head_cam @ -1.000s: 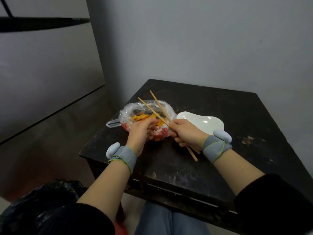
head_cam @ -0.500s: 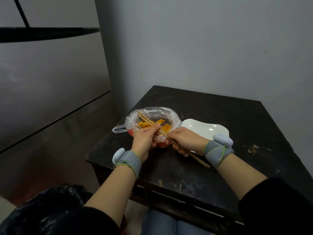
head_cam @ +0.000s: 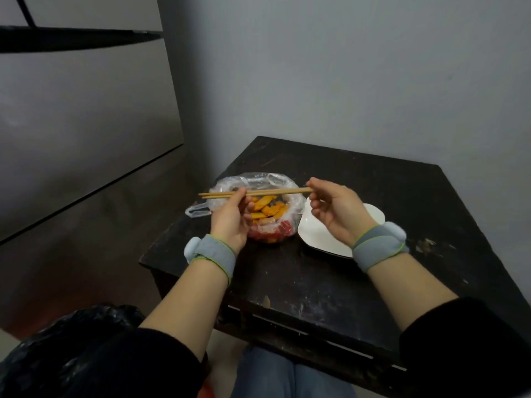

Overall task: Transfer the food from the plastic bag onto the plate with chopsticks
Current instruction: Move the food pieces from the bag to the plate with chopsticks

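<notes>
A clear plastic bag [head_cam: 275,182] lies open on the dark table [head_cam: 359,185], holding orange food strips [head_cam: 267,209] over red pieces [head_cam: 283,232]. A white plate [head_cam: 314,237] sits just right of it. A pair of wooden chopsticks [head_cam: 273,193] is held level above the bag. My left hand [head_cam: 230,218] pinches them near their left end. My right hand [head_cam: 336,209], over the plate, pinches their right end with thumb and forefinger. Both wrists wear grey bands.
The table stands in a corner between grey walls. A black rubbish bag [head_cam: 71,349] lies at the lower left beside my knees. The table's right half [head_cam: 431,214] is scuffed, with a small scrap near the right band.
Both hands rose off the bag and moved apart. The chopsticks went from slanted down into the bag to level above it, with my right hand now at their right end.
</notes>
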Tool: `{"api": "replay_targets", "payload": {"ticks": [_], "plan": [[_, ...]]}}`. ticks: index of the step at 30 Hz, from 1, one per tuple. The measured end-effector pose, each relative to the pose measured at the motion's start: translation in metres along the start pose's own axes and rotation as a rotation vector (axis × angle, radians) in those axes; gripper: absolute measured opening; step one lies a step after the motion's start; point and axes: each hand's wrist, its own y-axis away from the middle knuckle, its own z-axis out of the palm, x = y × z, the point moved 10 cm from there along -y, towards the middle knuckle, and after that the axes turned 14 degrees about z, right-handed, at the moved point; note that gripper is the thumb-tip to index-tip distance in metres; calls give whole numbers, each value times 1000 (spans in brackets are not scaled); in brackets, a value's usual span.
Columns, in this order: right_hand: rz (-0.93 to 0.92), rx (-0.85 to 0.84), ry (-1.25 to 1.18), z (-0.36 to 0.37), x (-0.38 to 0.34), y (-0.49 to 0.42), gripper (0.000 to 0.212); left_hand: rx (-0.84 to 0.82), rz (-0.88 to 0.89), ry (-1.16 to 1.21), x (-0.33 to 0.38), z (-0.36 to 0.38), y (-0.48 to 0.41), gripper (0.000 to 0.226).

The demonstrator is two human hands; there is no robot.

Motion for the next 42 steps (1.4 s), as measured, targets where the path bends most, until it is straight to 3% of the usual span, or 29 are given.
{"api": "replay_targets", "payload": {"ticks": [8,10,14,16,18,20,27,36,42], "plan": [[1,31,0,24,23,-13,27,-115,57,-259,-10,21,17,19],[-32,49,21,19,16,-14,30,-146,222,-467,6,14,15,24],[-82,83,-16,3,-1,-16,31,-45,779,-1109,56,-4,23,17],[-91,105,-9,-4,-6,-17,30,-63,860,-1243,55,-13,21,25],[-101,117,9,-9,-9,-20,25,-120,872,-1339,41,-23,14,38],[-104,116,39,-13,-10,-22,19,-131,822,-1398,29,-35,6,31],[-120,101,143,-15,-12,-32,13,-104,687,-1301,21,-48,-3,30],[-99,86,166,10,6,-53,16,-78,682,-1314,22,-47,1,32],[-151,194,369,25,14,-62,22,-72,701,-1339,21,-48,-1,30]]}}
